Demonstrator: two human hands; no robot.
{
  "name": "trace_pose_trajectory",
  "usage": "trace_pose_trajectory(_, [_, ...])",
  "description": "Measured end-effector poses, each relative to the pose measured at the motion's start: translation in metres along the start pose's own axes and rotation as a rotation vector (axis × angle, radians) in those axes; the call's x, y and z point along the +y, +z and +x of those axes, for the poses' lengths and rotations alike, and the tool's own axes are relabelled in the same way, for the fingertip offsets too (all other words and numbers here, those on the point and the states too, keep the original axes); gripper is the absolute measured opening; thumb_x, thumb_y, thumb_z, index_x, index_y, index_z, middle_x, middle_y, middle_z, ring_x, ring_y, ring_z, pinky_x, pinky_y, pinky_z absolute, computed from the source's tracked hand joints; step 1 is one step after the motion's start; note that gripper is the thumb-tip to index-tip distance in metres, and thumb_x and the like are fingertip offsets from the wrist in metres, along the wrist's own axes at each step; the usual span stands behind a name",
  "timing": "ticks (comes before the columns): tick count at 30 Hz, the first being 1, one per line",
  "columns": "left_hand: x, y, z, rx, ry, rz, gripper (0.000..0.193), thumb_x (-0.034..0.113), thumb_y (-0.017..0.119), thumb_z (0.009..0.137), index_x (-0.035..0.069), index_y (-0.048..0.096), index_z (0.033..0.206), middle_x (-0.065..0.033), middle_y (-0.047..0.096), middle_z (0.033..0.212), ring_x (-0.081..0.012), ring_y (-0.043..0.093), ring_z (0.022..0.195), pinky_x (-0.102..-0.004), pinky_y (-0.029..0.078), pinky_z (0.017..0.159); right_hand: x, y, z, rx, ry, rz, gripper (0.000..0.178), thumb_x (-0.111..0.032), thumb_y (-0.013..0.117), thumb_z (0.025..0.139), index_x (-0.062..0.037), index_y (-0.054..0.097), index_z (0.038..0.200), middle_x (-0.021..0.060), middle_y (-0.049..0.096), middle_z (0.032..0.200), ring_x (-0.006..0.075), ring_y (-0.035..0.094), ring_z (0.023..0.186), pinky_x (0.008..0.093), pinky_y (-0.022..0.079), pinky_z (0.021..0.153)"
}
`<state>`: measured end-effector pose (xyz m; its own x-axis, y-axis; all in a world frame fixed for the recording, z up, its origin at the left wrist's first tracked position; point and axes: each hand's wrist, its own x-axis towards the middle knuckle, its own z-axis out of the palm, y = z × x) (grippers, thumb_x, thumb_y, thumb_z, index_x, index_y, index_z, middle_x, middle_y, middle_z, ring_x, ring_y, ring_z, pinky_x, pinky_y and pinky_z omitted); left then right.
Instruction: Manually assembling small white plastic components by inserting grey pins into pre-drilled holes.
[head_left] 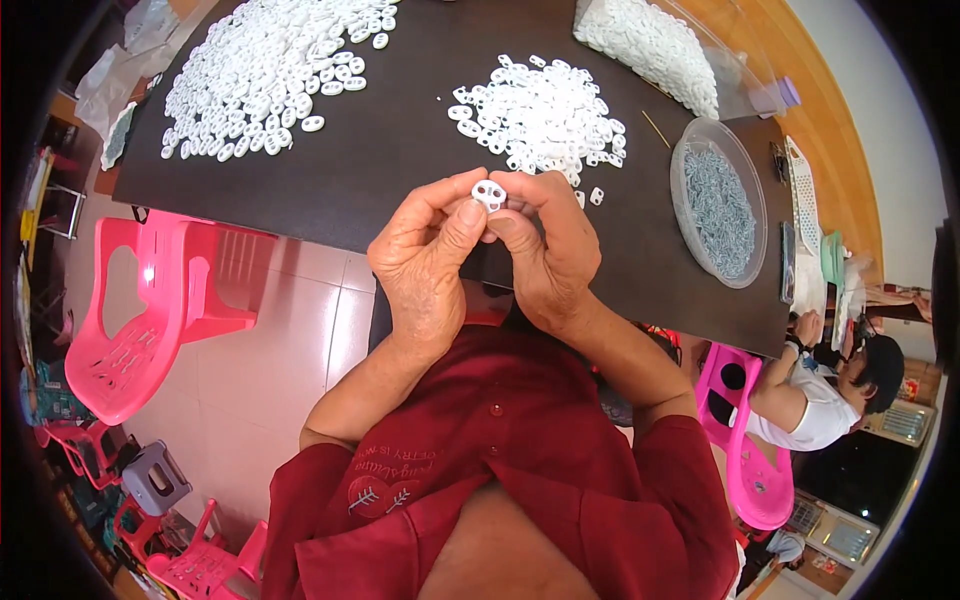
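Left hand [425, 275] and right hand [552, 262] together, fingertips clamped on one white part [489, 193] over the surface [400, 130], near its front edge. White pile [545, 112] just beyond; bowl [714, 136] of metal bits [720, 215] off right.

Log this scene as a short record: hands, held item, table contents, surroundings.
left hand: fingertips pinching held item
right hand: fingertips on same item
held item: small white piece with holes
table: dark top
left pile: many white oval pieces
middle pile: smaller heap of white pieces, beyond hands
round tub: clear, right of hands, holds small grey metal parts
left of person: pink plastic chair
far right: another person, white top
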<state>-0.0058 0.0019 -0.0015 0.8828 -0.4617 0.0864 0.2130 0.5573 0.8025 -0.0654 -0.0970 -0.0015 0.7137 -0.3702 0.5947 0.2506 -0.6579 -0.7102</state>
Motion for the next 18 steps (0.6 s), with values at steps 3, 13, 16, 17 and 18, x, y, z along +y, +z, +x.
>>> trace_pose_trajectory(3, [0.0001,-0.0009,0.0011,0.000,0.008,-0.011,0.018,0.003,0.061,0.086,-0.005,0.061,0.102,-0.0075,0.063,0.086,-0.0103,0.058,0.073,-0.0222,0.049,0.069,-0.0022,0.0010,-0.0003,0.005,0.012,0.003,0.022,0.004,0.057,0.084,0.0029,0.056,0.106,0.0056,0.052,0.080,0.0104,0.051,0.064,0.0223,0.042,0.057])
trace_pose_trajectory(13, [-0.0041,-0.0030,0.0008,0.006,0.066,0.001,0.016,0.005,0.062,0.086,-0.003,0.062,0.100,-0.0050,0.062,0.086,-0.0082,0.057,0.074,-0.0201,0.047,0.070,-0.0001,0.0060,0.0023,0.061,-0.107,-0.075,0.021,0.002,0.060,0.082,0.0021,0.058,0.103,0.0058,0.053,0.077,0.0116,0.049,0.063,0.0234,0.040,0.057])
trace_pose_trajectory(16, [-0.0031,-0.0035,0.0022,0.031,0.072,0.037,0.016,0.006,0.062,0.086,-0.003,0.062,0.100,-0.0051,0.062,0.088,-0.0077,0.057,0.077,-0.0199,0.046,0.071,-0.0038,0.0052,0.0054,0.038,-0.064,-0.044,0.022,0.001,0.060,0.082,0.0025,0.058,0.104,0.0059,0.053,0.079,0.0120,0.048,0.063,0.0230,0.040,0.058])
trace_pose_trajectory(17, [-0.0026,-0.0047,0.0029,0.031,0.072,0.034,0.016,0.006,0.062,0.086,-0.003,0.062,0.100,-0.0051,0.062,0.088,-0.0077,0.057,0.077,-0.0199,0.046,0.071,-0.0057,0.0048,0.0067,0.024,-0.074,-0.016,0.023,0.001,0.060,0.083,0.0029,0.057,0.106,0.0058,0.052,0.080,0.0117,0.048,0.064,0.0227,0.040,0.059])
trace_pose_trajectory(18, [-0.0019,-0.0060,0.0034,0.017,0.075,0.053,0.016,0.006,0.062,0.087,-0.003,0.061,0.101,-0.0052,0.063,0.088,-0.0077,0.057,0.078,-0.0200,0.047,0.071,-0.0065,0.0048,0.0074,0.009,-0.084,0.011,0.024,0.001,0.059,0.083,0.0033,0.057,0.107,0.0057,0.052,0.081,0.0113,0.048,0.065,0.0223,0.040,0.060])
